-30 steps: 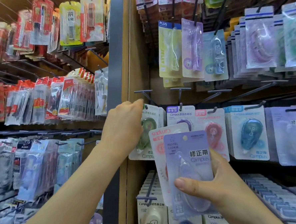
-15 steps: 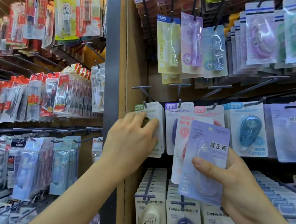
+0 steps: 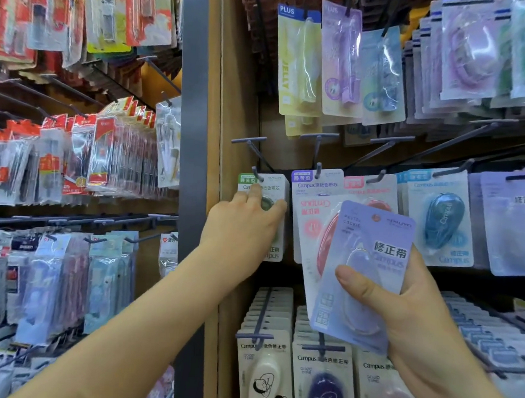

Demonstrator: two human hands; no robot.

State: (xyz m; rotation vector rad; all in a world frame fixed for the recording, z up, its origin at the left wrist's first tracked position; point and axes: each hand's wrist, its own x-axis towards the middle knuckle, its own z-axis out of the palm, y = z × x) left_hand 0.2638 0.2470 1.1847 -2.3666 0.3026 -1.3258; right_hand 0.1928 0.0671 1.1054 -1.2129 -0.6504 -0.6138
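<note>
A green-labelled correction tape pack (image 3: pixel 279 184) hangs on a peg (image 3: pixel 258 174) at the left end of the wooden display. My left hand (image 3: pixel 244 225) lies flat on its front, fingers spread over the blister, index finger reaching up near the peg. My right hand (image 3: pixel 410 324) grips two packs fanned together in front of the shelf: a lilac pack (image 3: pixel 371 261) in front, thumb across its face, and a pink pack (image 3: pixel 312 220) upside down behind it.
More tape packs hang beside the green one: purple-labelled (image 3: pixel 316 183), blue (image 3: pixel 438 222), lilac (image 3: pixel 515 220). Bare pegs (image 3: pixel 318 140) jut out above. Cream packs (image 3: pixel 263 368) fill the row below. A grey upright (image 3: pixel 191 133) divides off racks of pens (image 3: pixel 73 156) at left.
My left hand has slid the green pack back along its peg and now lies flat on it. My right hand lifted the two packs higher and closer to the shelf.
</note>
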